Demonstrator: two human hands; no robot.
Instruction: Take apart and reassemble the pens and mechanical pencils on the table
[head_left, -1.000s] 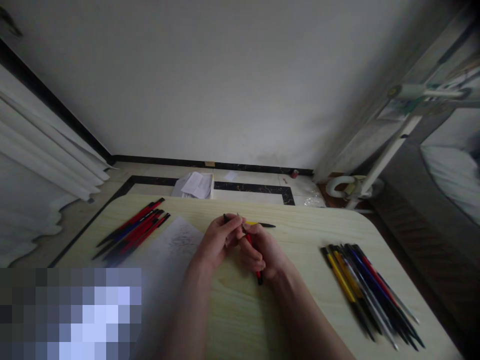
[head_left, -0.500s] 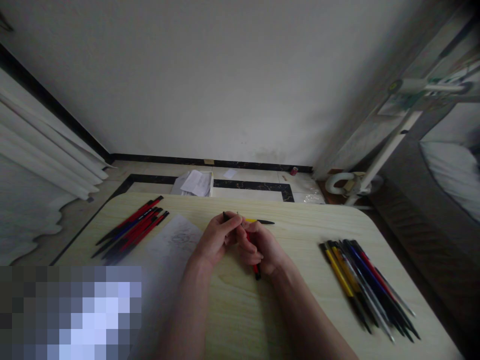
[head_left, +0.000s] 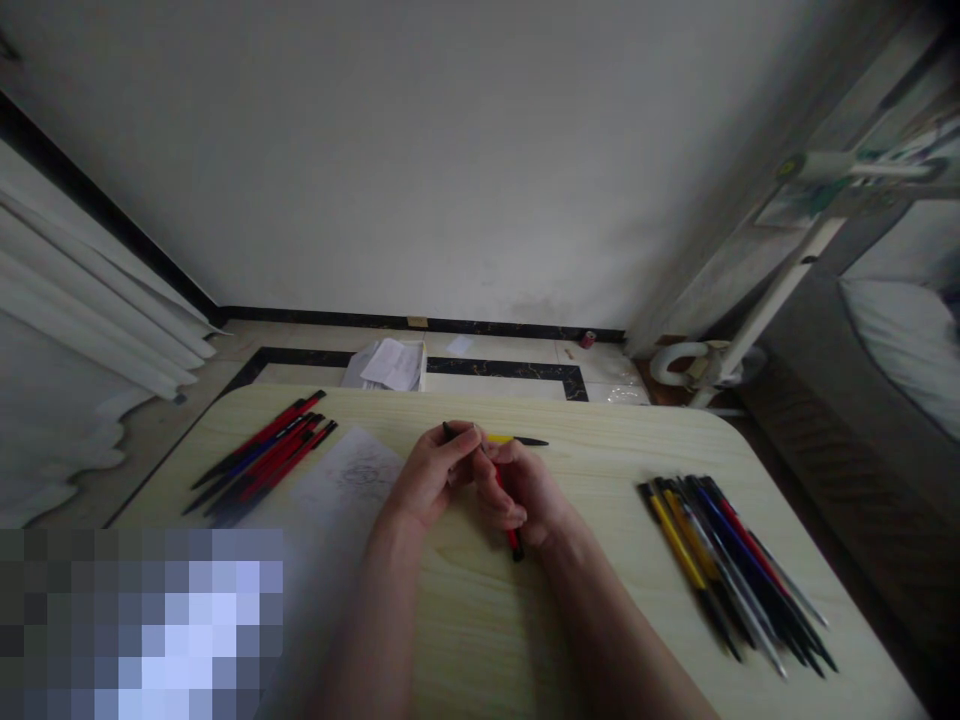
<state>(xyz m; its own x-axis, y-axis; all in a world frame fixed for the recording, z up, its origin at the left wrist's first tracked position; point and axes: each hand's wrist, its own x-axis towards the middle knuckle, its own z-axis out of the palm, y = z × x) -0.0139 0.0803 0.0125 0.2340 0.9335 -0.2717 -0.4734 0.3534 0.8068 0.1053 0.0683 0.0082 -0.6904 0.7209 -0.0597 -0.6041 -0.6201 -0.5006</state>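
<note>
Both hands meet over the middle of a pale wooden table (head_left: 480, 640). My right hand (head_left: 521, 490) is closed round a red pen (head_left: 512, 538) whose black end sticks out below the palm. My left hand (head_left: 431, 475) pinches a small dark piece (head_left: 448, 431) at the pen's upper end. A yellow and black pen (head_left: 517, 440) lies on the table just behind the fingers.
A bundle of red, blue and black pens (head_left: 262, 455) lies at the table's left, beside a sheet of paper with a drawing (head_left: 352, 480). Several mixed-colour pens (head_left: 731, 565) lie at the right. Papers (head_left: 390, 365) sit on the floor beyond.
The hands have hardly moved; the fingers shifted slightly on the pen. The view drifted a little.
</note>
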